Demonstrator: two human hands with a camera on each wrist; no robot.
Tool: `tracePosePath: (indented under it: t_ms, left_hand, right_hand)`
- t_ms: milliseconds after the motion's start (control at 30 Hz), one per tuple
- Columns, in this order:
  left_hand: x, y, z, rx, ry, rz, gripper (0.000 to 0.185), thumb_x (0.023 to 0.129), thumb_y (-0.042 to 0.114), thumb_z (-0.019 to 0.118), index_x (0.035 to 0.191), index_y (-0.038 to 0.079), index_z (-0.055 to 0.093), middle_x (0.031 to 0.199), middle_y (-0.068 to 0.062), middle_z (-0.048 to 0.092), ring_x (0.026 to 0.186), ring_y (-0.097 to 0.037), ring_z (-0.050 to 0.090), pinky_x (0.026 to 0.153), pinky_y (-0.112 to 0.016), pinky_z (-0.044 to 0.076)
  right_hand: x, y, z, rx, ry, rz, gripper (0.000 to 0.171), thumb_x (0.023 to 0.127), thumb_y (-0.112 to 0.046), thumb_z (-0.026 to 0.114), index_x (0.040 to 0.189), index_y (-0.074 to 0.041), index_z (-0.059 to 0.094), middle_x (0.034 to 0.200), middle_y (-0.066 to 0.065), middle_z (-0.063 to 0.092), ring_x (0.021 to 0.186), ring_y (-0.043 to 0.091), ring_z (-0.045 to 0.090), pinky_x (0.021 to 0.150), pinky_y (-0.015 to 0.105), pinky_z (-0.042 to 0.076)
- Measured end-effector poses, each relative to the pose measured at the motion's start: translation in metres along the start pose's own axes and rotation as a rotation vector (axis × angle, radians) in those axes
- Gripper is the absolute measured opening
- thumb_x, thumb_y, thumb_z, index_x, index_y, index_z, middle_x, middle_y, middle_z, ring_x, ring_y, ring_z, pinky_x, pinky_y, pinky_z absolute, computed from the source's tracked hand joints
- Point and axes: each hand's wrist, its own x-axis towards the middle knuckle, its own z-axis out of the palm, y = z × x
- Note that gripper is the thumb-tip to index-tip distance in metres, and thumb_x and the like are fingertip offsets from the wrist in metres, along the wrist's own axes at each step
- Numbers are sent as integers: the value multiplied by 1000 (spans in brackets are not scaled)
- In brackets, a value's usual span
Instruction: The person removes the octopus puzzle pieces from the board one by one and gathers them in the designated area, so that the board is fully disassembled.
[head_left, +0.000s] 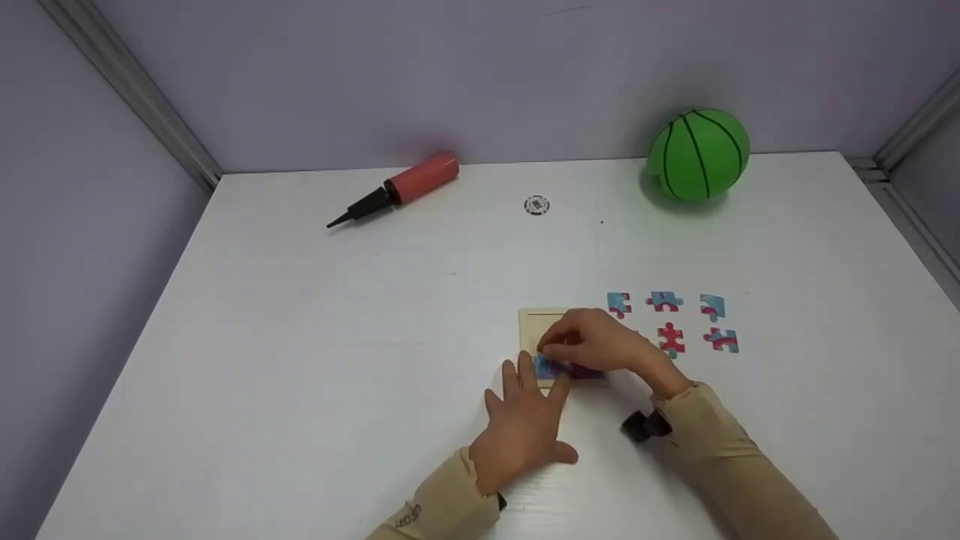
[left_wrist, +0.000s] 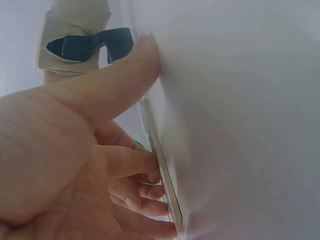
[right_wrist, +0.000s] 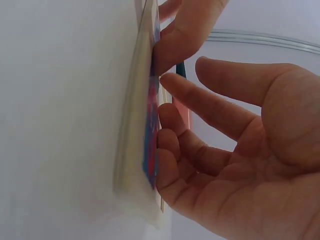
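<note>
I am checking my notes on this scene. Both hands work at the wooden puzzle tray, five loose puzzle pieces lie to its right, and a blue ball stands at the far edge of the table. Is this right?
Not quite: the ball is green with black lines, not blue, as the head view shows. The rest holds: both the left hand and the right hand work at the wooden puzzle tray, and five loose puzzle pieces lie to its right.

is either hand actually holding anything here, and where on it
Neither grips anything. The right hand presses its fingers flat on the puzzle pieces in the wooden tray. The left hand steadies the tray's near left edge with straight fingers.
</note>
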Motion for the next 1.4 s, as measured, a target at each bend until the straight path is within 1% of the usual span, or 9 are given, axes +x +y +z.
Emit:
tracePosePath:
  t_ms: [200,433,567,733,833,1000,1167,1267,1400]
  left_hand:
    - [-1,-1,2,-16,-37,-11,93,71,52,81,148,20,39,152,-30,17,137,-50,20,92,-67,37]
    - [-2,-2,2,-15,-20,-3,93,70,52,81,147,20,40,152,-30,19,136,-50,23,90,-67,38]
    - [-1,-1,2,-20,-17,-4,92,69,52,82,146,20,42,151,-30,20,136,-50,23,90,-67,38]
    - [1,-1,3,-31,-20,-2,92,69,51,82,145,20,42,151,-29,19,136,-49,22,90,-67,38]
    - [1,-1,3,-34,-18,0,91,69,51,82,145,19,43,151,-29,18,136,-49,21,90,-67,38]
    - [0,-1,1,-36,-18,-4,90,70,50,82,145,19,43,151,-28,18,136,-48,21,90,-67,37]
    - [-1,-1,0,-15,-15,2,90,71,52,80,146,18,42,151,-29,18,136,-48,21,90,-66,38]
    - [0,0,0,0,-13,2,91,71,53,80,146,19,41,151,-29,19,136,-47,22,90,-65,39]
    - [2,0,-1,9,-14,-2,92,70,54,80,146,21,41,151,-28,18,136,-47,21,90,-65,39]
  right_hand:
    - [-1,1,4,1,-7,-19,18,93,-15,63,101,-4,75,92,3,67,83,15,55,78,35,47]
    - [1,0,8,31,6,38,16,93,-16,63,101,-7,74,94,1,67,84,16,55,80,36,47]
    - [1,-1,9,41,-3,49,13,93,-16,63,99,-8,72,90,-1,66,80,14,54,77,33,47]
    - [1,-2,7,63,3,20,6,91,-11,65,94,-7,67,83,-1,62,73,13,53,70,29,47]
    - [1,-3,7,77,23,1,3,88,-8,66,91,-7,66,83,-1,61,75,13,54,72,29,47]
    - [2,-8,8,93,32,-22,8,82,-3,68,88,-7,64,82,-1,62,76,14,55,73,31,49]
    - [2,-10,6,103,39,-32,9,82,-2,70,87,-7,63,77,-2,59,71,13,53,69,30,49]
    - [2,-9,2,149,94,-16,10,83,-2,69,88,-7,62,79,-1,58,72,15,53,73,31,50]
    - [0,-7,-4,273,186,23,9,85,-1,67,91,-5,61,84,4,59,77,19,56,78,31,51]
